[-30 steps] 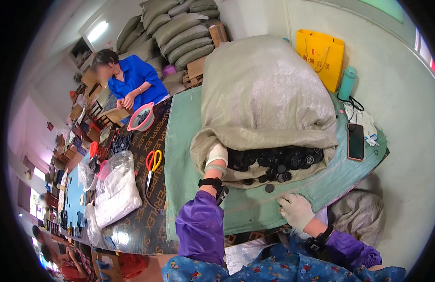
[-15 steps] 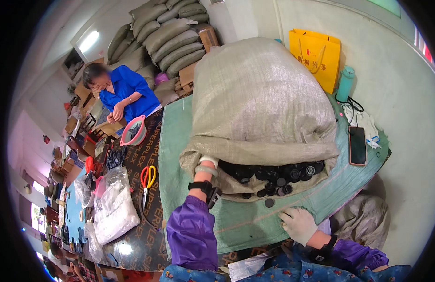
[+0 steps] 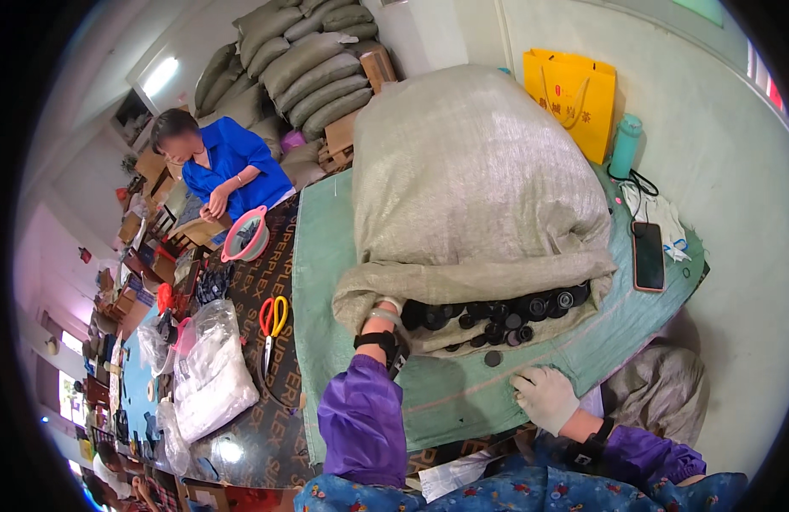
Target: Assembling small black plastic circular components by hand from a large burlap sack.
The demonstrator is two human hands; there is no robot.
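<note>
A large woven beige sack [image 3: 484, 171] lies bulging on a green woven sheet [image 3: 450, 410], its mouth toward me. Round black plastic parts [image 3: 505, 317] spill at that mouth, and one dark disc [image 3: 493, 358] lies apart on the sheet. My left hand [image 3: 388, 309], in a white glove, reaches under the folded rim at the left of the opening; its fingers are hidden. On the sheet at the front right rests my white-gloved right hand [image 3: 546, 399], fingers curled in and closed. Whatever they may hold is hidden.
Scissors [image 3: 272, 328] and a clear plastic bag [image 3: 211, 375] lie to the left. A person in blue [image 3: 232, 162] sits beyond a pink-rimmed basket [image 3: 246, 235]. At right are a phone [image 3: 648, 256], a teal bottle [image 3: 625, 147] and a yellow paper bag [image 3: 569, 102].
My left hand and forearm have shifted slightly right in the picture, still under the sack's rim. My right hand stays on the sheet, nearly unmoved. The whole view has shifted a little.
</note>
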